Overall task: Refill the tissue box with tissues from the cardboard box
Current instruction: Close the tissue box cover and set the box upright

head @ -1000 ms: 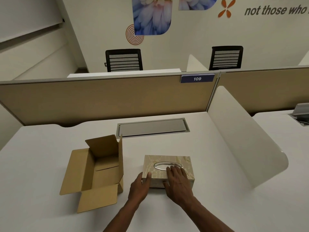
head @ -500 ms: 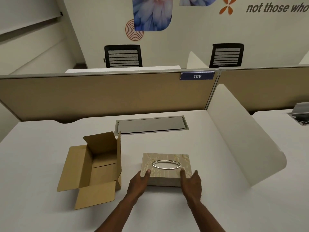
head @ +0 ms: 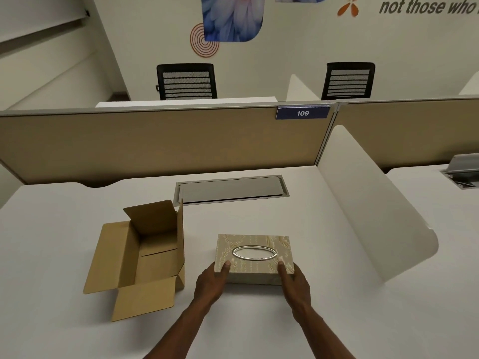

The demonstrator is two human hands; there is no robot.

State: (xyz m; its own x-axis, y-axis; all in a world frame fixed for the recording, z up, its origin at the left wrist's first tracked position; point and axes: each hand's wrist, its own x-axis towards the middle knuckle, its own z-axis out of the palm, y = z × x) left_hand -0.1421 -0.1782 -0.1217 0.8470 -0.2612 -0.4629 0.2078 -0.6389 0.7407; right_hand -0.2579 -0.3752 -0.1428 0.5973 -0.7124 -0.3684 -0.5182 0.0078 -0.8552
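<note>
Here the tissue box [head: 255, 257] lies flat on the worktop [head: 311, 307], near edge clasped between left hand [head: 211, 282] and right hand [head: 295, 279], thumbs on top. Opening it looks like the step in hand; next, lift the lid, then reach left into the open cardboard box [head: 141, 257]

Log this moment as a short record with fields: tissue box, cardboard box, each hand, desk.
tissue box: patterned, flat on the desk, oval opening on top, no tissue showing
cardboard box: left of the tissue box, flaps open, no tissues visible inside
left hand: gripping the tissue box's near-left corner
right hand: gripping its near-right corner
desk: white, metal cable hatch behind the boxes
</note>
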